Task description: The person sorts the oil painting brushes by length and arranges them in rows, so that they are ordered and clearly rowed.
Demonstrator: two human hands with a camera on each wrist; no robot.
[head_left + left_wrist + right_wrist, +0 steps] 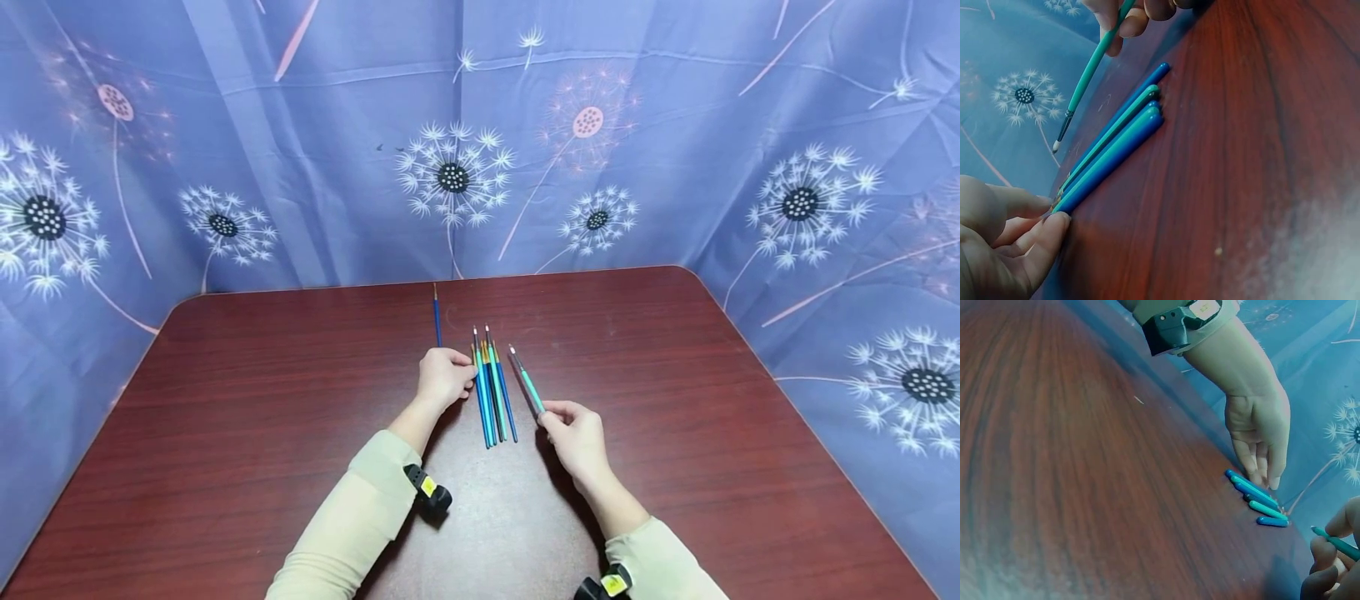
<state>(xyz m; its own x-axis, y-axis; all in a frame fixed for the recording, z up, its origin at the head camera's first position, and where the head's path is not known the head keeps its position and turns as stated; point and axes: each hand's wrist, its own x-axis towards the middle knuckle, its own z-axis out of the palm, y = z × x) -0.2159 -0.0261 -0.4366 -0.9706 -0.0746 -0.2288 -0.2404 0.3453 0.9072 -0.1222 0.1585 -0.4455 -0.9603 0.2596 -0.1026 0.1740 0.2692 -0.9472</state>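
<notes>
Several paintbrushes (498, 408), blue and turquoise, lie side by side on the table with bristles pointing away. At the left of this bundle is my left hand (446, 377); its thumb and fingertips pinch the leftmost brush near the bristle end, as the left wrist view shows. My right hand (577, 437) holds a turquoise paintbrush (531, 388) by its handle between thumb and fingers, its pale tip angled forward and left, just right of the bundle. In the right wrist view only part of that hand (1332, 562) and the handle end show.
A single blue paintbrush (437, 321) lies apart near the far table edge, beyond my left hand. The reddish-brown wooden table (262, 400) reaches back to a blue curtain (330, 167) with dandelion prints, which also runs along both sides.
</notes>
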